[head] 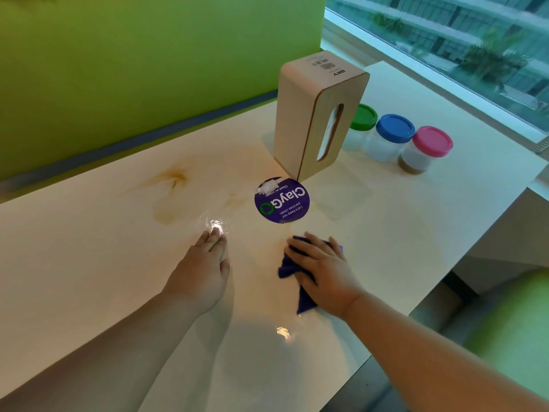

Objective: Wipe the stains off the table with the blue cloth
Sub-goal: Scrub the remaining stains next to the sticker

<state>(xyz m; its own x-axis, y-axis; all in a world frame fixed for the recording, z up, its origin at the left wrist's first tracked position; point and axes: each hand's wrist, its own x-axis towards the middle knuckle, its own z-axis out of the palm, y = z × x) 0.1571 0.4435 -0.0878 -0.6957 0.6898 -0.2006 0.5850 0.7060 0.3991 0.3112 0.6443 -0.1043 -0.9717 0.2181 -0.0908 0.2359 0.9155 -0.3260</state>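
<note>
A head-worn camera looks down onto a pale table (89,263). The right hand (322,275) lies palm down on the blue cloth (304,301), with its fingers straight and slightly spread, pressing the bunched cloth against the tabletop. Cloth edges show past the fingertips and beside the wrist. The left hand (205,269) rests flat on the bare surface near the right hand, fingers together, holding nothing.

Beyond the left hand's fingertips, brownish stains (172,179) smear the table in several patches, apart from the cloth. Just beyond the right hand's fingertips is a round purple sticker (282,200). Farther out stands an upright tissue box (315,114). To its right are three jars with a green lid (363,116), a blue lid (395,127) and a pink lid (432,141).

The wiping appears to be at an early stage. The cloth is down and pressed near a faint tint, but the darkest stains lie beyond the left hand and remain to be wiped.
</note>
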